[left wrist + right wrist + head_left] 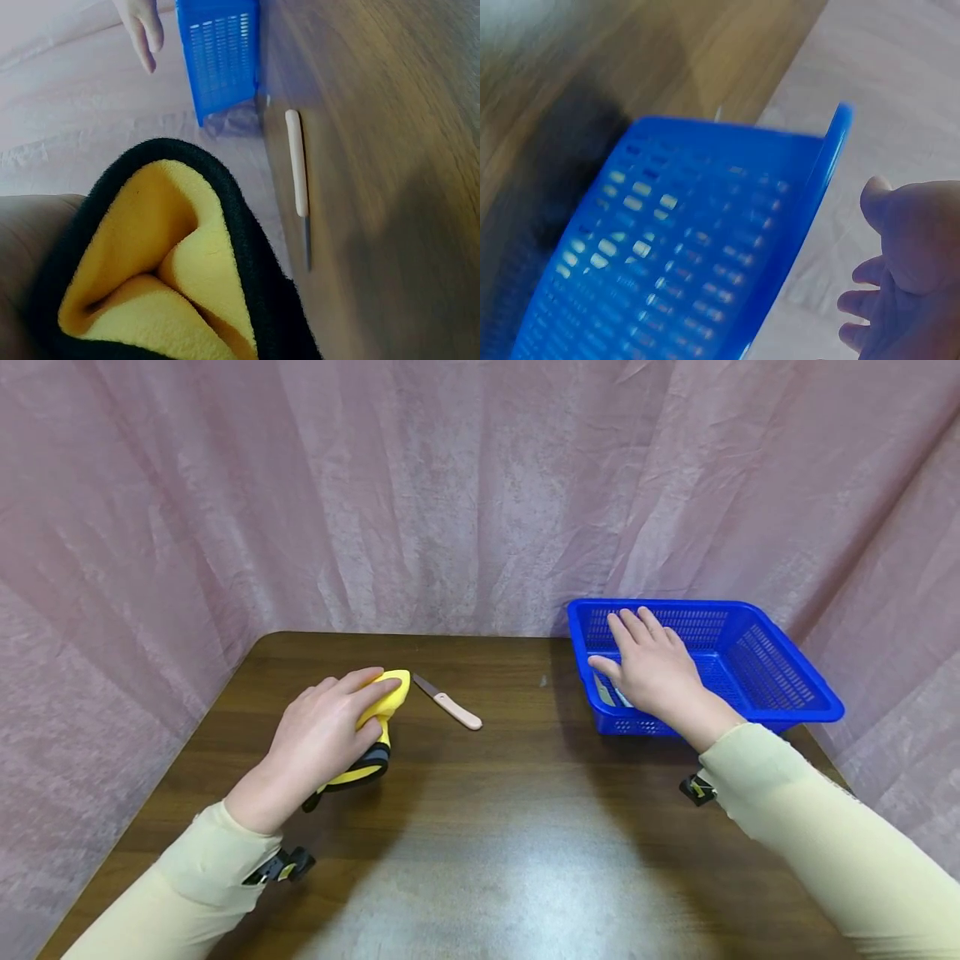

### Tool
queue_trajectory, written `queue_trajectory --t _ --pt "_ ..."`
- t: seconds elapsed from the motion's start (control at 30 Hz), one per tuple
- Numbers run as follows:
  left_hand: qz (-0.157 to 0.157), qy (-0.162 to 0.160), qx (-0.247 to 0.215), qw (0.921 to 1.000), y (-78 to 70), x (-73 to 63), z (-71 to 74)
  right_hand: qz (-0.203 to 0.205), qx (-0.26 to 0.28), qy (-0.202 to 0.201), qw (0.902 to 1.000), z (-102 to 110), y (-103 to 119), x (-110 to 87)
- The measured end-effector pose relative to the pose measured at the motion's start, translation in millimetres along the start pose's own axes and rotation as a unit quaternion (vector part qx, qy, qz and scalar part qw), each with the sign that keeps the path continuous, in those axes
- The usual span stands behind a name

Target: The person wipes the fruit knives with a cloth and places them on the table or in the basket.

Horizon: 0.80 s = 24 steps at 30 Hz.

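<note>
My left hand (pixel 318 731) grips a yellow plush cloth (pixel 382 697) with black edging and a grey side, its fingers over the top. In the left wrist view the cloth (pixel 157 262) hangs in a fold, yellow inside and black along the rim. To its right on the table lies a knife (pixel 457 710) with a pale pink handle, blade pointing back left. Over the left part of a blue plastic basket (pixel 806 685) hovers my right hand (pixel 654 667), fingers spread, palm down, holding nothing. Part of the basket's inside is hidden beneath it.
A greenish flat item (pixel 603 690) and something whitish lie in the basket's left end, partly covered by the right hand. The brown wooden table (pixel 510 827) ends at a pink curtain (pixel 450 502) behind and at both sides.
</note>
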<state>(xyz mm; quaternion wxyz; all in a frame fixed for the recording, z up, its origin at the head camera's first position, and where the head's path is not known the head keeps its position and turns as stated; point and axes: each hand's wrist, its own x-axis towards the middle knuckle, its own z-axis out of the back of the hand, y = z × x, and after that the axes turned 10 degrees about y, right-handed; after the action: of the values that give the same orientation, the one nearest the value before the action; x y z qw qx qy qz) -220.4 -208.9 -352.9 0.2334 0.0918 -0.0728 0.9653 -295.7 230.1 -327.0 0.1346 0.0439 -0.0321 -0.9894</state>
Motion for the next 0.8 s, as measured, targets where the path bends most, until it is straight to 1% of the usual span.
queue_trajectory --t 0.1,0.27,0.37,0.57,0.67,0.8 --pt "0.003 0.001 0.002 1.0 3.5 -2.2 0.6 0.015 -0.005 -0.006 0.9999 0 11 -2.7" --pt "0.009 0.0 0.005 0.9999 8.6 -4.9 3.1 0.043 -0.021 -0.027 0.9985 -1 31 -5.7" --pt "0.015 0.004 0.008 0.9998 11.7 -7.2 5.6 0.058 -0.033 -0.042 0.9969 -5 42 -6.0" --pt "0.027 0.012 0.01 0.9995 18.7 -11.5 7.4 0.086 -0.037 -0.064 0.9936 -15 67 -5.2" --pt "0.034 0.016 0.01 0.9993 21.6 -11.3 6.5 0.099 -0.037 -0.064 0.9923 -20 81 -5.1" --pt "0.04 0.02 0.008 0.999 23.5 -11.2 5.9 0.109 -0.04 -0.052 0.9919 -28 99 -3.9"
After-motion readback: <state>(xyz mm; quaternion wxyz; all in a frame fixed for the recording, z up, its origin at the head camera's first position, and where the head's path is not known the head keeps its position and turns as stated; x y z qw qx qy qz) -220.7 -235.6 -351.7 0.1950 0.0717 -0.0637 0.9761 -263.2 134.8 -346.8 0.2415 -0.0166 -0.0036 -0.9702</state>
